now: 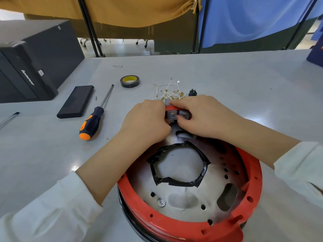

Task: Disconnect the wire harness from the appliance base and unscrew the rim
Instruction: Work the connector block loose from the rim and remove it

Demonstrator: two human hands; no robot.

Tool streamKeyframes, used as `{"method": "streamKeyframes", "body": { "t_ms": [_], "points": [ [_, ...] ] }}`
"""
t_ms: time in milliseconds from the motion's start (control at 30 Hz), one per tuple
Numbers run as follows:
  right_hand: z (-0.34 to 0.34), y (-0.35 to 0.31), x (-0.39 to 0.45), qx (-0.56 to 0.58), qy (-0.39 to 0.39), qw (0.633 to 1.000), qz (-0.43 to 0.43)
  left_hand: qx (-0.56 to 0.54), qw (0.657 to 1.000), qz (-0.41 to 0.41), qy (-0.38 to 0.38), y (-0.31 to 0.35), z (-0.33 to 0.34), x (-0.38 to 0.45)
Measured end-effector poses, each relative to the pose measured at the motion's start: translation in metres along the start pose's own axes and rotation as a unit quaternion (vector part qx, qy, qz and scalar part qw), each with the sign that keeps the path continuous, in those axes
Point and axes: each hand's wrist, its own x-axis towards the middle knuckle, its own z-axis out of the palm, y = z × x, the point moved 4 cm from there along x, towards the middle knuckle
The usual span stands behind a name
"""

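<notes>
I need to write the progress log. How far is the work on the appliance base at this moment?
Looks done: a bundle of white wires already lies loose on the table. In hand: the left hand and right hand both grip the connector block at the far edge of the red rim. Left: the rim still sits on the appliance base, and the screwdriver lies untouched.

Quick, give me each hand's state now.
Left hand: fingers curled, gripping the left side of the switch block at the red rim.
Right hand: pinching the same block, fingers on top and thumb on its face.
</notes>
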Motion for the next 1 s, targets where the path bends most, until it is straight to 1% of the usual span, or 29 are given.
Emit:
{"method": "streamKeyframes", "body": {
  "t_ms": [167,333,400,467,567,667,767,867,1000],
  "points": [
    [0.0008,-0.0006,0.0007,-0.007,0.002,1.000,-0.006,0.039,0.999,-0.018,0.002,0.0051,-0.0012,0.0009],
    [-0.0005,-0.0016,0.0002,-0.006,-0.008,1.000,-0.005,0.040,0.999,-0.019,0.006,0.0056,-0.0027,-0.0010],
    [-0.0006,-0.0021,-0.0009,0.003,-0.019,1.000,-0.009,0.021,1.000,-0.001,0.001,0.0042,-0.0029,-0.0021],
    [0.0001,-0.0028,-0.0020,0.006,-0.031,0.999,-0.009,-0.024,1.000,0.018,-0.002,0.0013,-0.0013,-0.0027],
    [-0.0012,-0.0035,-0.0023,0.006,-0.021,1.000,-0.004,-0.068,0.997,0.022,0.002,-0.0008,0.0001,-0.0028],
    [-0.0033,-0.0018,-0.0025,0.011,-0.006,1.000,0.009,-0.036,0.999,0.010,0.013,-0.0001,-0.0009,-0.0021],
    [0.0005,0.0006,-0.0015,0.004,-0.019,1.000,0.024,0.007,1.000,0.007,0.016,0.0018,-0.0035,-0.0034],
    [0.0032,0.0019,-0.0006,-0.005,-0.024,1.000,0.014,0.014,1.000,0.018,0.006,0.0036,-0.0040,-0.0045],
    [0.0003,0.0010,-0.0022,-0.015,-0.013,1.000,0.005,0.019,1.000,0.024,-0.002,0.0046,-0.0045,-0.0053]
  ]
}}
